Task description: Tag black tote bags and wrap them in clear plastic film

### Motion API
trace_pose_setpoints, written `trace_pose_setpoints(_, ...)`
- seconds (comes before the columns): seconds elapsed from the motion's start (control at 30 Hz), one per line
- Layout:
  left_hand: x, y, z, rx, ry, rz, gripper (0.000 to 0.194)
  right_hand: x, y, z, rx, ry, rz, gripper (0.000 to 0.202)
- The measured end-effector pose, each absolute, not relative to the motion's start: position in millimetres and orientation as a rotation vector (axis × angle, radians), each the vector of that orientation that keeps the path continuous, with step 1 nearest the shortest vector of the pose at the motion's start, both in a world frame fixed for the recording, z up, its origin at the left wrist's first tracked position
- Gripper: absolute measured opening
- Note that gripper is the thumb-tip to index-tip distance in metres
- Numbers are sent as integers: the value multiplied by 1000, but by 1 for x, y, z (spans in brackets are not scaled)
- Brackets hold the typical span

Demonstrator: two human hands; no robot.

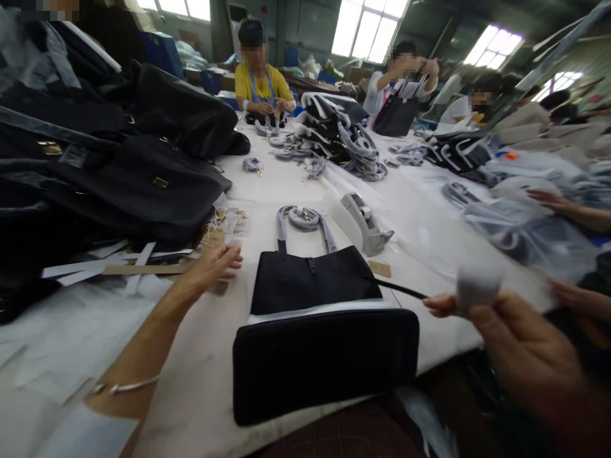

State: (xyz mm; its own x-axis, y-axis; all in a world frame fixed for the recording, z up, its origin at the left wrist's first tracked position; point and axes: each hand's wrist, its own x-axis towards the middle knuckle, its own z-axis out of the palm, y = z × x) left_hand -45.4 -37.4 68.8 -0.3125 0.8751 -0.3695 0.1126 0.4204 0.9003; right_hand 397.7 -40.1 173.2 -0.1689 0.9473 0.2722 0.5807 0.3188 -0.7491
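R hand (529, 346) holds blk strap (401, 288), L hand (212, 270) nr blk bag (305, 289).

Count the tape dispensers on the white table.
1: a pale grey, curved tape dispenser, on the white table just beyond the right part of the black, flat-bottomed handbag. Others may be hidden by the heaped black bags on the left.
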Motion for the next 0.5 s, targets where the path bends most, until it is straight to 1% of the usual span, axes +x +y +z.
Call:
trace_pose_setpoints(0.07, -29, -78, 67, 745, 1631, 958, 72, 394, -56, 141, -1200, -2070, 562, 20)
trace_pose_setpoints(0.13, -9, -117, 68, 695, 1558, 931, 77, 385, -58, 113, -948, -2238, 487, 21)
trace_pose_setpoints(0.2, 9, -147, 70, 696, 1490, 927, 72, 374, -50, 88, -740, -2310, 407, 18)
trace_pose_setpoints(0.27, 23, -165, 71, 701, 1423, 950, 65, 366, -39, 66, -628, -2338, 296, 16)
trace_pose_setpoints(0.4, 38, -175, 68, 659, 1352, 1059, 63, 359, -22, 35, -583, -2338, 187, 16)
trace_pose_setpoints(0.5, 48, -168, 66, 571, 1351, 1141, 59, 358, -18, 27, -599, -2347, 188, 14)
